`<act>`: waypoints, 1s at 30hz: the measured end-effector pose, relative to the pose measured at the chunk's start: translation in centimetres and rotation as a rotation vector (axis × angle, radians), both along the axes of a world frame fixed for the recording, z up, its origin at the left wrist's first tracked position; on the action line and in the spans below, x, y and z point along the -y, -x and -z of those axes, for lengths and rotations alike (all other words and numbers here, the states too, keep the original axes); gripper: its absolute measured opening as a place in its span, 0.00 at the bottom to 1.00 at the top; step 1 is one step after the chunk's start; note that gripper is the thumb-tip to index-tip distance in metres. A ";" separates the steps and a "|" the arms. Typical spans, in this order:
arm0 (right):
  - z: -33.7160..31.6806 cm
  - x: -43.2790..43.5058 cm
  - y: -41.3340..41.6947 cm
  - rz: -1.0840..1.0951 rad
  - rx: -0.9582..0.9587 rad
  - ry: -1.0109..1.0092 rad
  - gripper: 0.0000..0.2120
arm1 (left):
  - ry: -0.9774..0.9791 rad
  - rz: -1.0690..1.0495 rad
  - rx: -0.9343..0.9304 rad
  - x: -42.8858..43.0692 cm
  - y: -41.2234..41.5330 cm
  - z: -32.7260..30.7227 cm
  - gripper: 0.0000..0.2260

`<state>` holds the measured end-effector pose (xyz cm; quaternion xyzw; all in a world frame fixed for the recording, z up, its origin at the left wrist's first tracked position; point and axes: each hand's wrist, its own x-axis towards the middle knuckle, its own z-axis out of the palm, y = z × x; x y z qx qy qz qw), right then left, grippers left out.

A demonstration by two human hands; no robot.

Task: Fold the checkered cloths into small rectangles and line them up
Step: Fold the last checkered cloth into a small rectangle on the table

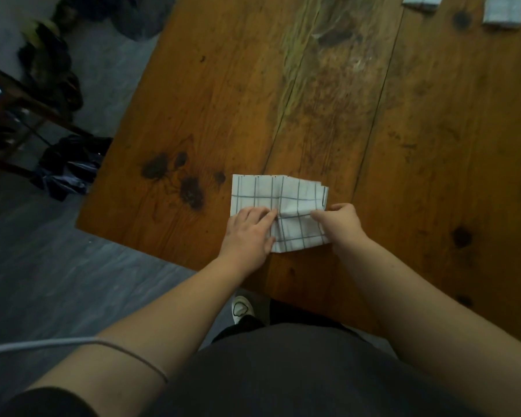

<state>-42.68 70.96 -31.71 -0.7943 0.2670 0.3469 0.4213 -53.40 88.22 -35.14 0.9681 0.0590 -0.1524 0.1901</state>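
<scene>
The cloth (283, 200) lies half-folded on the table (313, 100), close to its near edge, with a ridge puckered down its middle. Folding across that ridge could shift the layers and skew the rectangle, a poor match for the folded cloths (504, 10) at the table's far right. The left hand (248, 233) rests flat on the cloth's left part, fingers straight and together. The right hand (340, 221) arches over its right edge, fingers curled, seemingly pinching the cloth; the thumb is hidden.
</scene>
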 end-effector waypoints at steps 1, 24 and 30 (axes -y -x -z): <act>0.1 0.0 -0.1 0.016 -0.034 -0.020 0.26 | -0.002 0.007 -0.010 -0.1 -0.1 0.0 0.29; -4.2 -1.7 3.6 -0.213 0.078 -0.292 0.16 | 0.116 0.087 0.142 -2.7 1.0 -1.7 0.26; -2.8 -5.4 4.8 -0.355 0.166 -0.196 0.10 | 0.110 -0.061 0.193 -5.9 5.0 -3.1 0.26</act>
